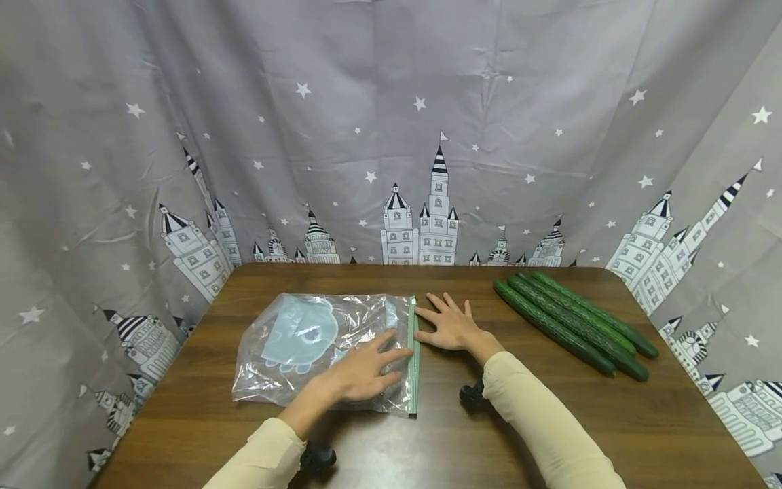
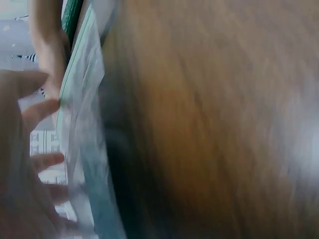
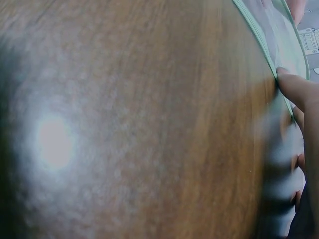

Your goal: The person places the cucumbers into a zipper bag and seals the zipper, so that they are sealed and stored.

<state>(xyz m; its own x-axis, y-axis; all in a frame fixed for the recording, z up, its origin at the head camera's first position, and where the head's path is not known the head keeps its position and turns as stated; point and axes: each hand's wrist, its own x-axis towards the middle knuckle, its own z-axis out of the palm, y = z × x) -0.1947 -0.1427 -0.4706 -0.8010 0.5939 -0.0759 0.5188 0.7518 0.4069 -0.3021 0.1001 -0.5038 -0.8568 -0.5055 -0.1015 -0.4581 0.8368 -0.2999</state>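
Observation:
A clear plastic zip bag (image 1: 360, 319) with a pale blue cartoon print lies flat on the wooden table, its green zip edge (image 1: 413, 380) facing right. My left hand (image 1: 364, 370) rests on the bag near that edge, fingers spread and fairly straight. Just right of the zip edge, my right hand (image 1: 451, 327) lies with its fingers fanned out, thumb and a fingertip touching the green strip. In the right wrist view the thumb (image 3: 299, 89) meets the zip edge. The left wrist view shows the left fingers (image 2: 42, 112) beside the bag (image 2: 89, 149).
Several long green cucumbers (image 1: 574, 322) lie side by side at the right of the wooden table (image 1: 464, 441). A grey curtain (image 1: 489, 81) with stars and castles hangs behind and on both sides. A dark wrist-worn device (image 1: 318, 456) sits under each wrist.

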